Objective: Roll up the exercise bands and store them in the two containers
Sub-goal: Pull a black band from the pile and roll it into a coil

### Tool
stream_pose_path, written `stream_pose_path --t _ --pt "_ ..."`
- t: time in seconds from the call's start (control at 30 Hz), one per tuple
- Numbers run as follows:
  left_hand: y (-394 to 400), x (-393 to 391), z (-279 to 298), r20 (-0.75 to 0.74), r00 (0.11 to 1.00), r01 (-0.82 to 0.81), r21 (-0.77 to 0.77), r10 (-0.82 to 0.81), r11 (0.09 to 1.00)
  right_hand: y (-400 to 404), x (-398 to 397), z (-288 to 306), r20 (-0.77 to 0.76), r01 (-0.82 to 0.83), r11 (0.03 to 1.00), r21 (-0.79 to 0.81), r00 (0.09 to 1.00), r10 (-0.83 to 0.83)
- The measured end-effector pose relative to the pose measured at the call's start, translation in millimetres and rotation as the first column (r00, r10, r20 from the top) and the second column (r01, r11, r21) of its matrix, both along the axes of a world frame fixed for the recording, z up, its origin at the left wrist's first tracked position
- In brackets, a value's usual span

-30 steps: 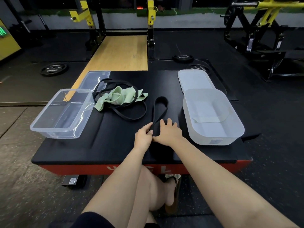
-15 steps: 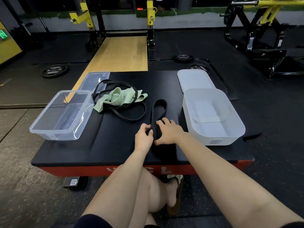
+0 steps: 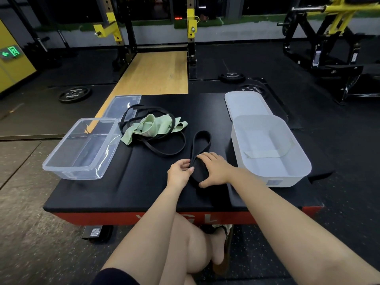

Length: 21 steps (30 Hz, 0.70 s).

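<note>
While the clear container (image 3: 81,149) sits empty at the left of the black worktop (image 3: 127,188) with its clear lid (image 3: 123,105) behind it, a green band (image 3: 152,128) tangled with a thin black band (image 3: 164,149) lies just to its right. Nearer me, my left hand (image 3: 178,173) pinches the rolled end of the wide black band (image 3: 200,150), its unrolled loop reaching away from me. My right hand (image 3: 216,169) curls its grip round that same roll. Farthest right stand the white container (image 3: 271,177) and its white lid (image 3: 244,103)
</note>
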<state>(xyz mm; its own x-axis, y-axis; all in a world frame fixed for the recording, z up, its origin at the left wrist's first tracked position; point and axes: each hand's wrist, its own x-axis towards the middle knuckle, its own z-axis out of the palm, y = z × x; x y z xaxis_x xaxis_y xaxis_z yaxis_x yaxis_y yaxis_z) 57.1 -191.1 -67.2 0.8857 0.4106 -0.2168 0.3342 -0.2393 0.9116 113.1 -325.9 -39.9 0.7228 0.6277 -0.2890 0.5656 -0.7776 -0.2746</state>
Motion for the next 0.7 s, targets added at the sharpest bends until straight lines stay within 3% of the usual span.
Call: stream_pose_path --t 0.37,0.7 --pt "-2 0 -3 0.022 1.000 -0.022 0.024 0.022 0.999 19 -23 -6 0.015 0.351 0.935 0.045 0.936 -0.352" --pt "-9 -3 -5 0.000 1.000 -0.008 -0.008 0.008 1.000 19 -18 -8 0.033 0.277 0.961 0.023 0.960 -0.278"
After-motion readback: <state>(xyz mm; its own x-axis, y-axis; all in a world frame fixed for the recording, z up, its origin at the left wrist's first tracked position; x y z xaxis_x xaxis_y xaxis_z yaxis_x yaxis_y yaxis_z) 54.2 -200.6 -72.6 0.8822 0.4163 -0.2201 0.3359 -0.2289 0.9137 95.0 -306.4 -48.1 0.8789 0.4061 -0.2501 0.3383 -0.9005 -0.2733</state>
